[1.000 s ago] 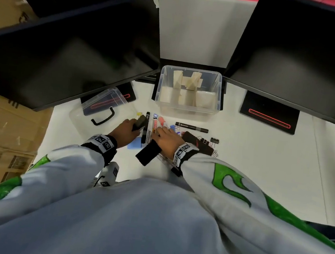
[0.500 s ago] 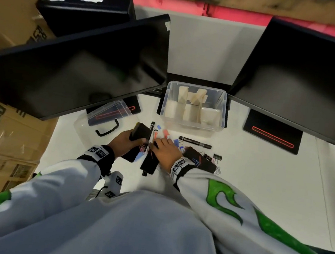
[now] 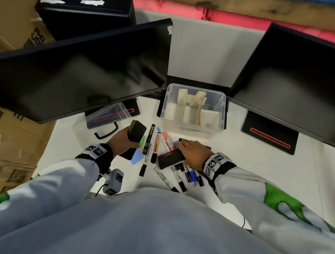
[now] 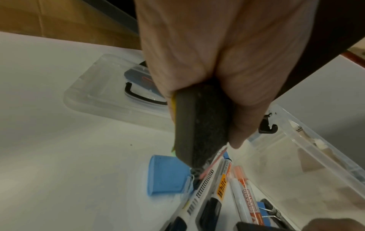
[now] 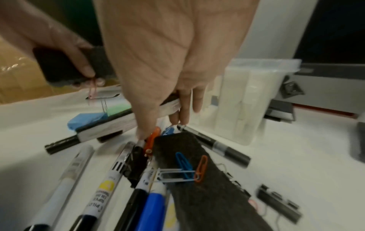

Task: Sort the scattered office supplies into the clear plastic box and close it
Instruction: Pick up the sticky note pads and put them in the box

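Lifted higher since the earlier frame, the black eraser (image 3: 135, 132) sits gripped in the left hand (image 3: 122, 142) above the markers (image 3: 153, 144), short of the clear box (image 3: 193, 109), while the right hand (image 3: 195, 152) pinches a white-edged block (image 5: 126, 120), fingers curled.

1. Your left hand (image 3: 123, 142) covers the middle of the black eraser (image 3: 136, 132); only its ends show.
2. At 3 o'clock from it, your right hand (image 3: 195, 153) hides what its fingertips touch.
3. The clear lid (image 3: 98, 123), at 10 o'clock, runs under the left monitor (image 3: 75, 70).
4. Marker labels read blurred.
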A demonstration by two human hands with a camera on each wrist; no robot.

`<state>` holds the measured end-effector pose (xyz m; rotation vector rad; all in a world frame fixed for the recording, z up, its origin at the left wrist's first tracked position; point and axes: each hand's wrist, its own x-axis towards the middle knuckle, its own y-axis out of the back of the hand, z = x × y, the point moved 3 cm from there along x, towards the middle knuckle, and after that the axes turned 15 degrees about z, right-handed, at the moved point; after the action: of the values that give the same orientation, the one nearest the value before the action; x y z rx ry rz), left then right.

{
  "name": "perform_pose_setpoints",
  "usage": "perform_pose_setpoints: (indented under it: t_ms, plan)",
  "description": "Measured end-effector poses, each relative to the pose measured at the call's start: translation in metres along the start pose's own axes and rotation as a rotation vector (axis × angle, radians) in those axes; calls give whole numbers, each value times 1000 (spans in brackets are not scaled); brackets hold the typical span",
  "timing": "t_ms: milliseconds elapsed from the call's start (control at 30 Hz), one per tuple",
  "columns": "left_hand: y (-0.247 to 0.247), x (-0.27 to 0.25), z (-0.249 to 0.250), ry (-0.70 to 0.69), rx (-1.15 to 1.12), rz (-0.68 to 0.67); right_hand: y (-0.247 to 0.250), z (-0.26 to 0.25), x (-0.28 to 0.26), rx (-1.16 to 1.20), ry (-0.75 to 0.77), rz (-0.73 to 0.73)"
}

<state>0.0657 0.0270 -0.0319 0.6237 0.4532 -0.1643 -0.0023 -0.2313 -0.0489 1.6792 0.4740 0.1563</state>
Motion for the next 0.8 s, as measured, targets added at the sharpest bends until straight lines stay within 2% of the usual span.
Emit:
perform_pose_setpoints:
  t_ms: [100,233,333,433,567,800]
  plan:
    - [-9,3,5,-3,-50,-5,14,13,-19,272,-168,-129]
    - [-19,4,15,125,-176,-23,15,20,-38,839,-533,-310]
    - [-25,4,26,160,-225,-100,13,18,-43,1228,-735,-346]
    - [-30,4,42,121,-266,-166,17,17,-39,1473,-813,-267]
    - [-35,3,70,81,-334,-221,28,22,-30,1512,-816,-136]
    - [-52,16,132,-148,-402,-157,73,49,-11,1666,-780,199]
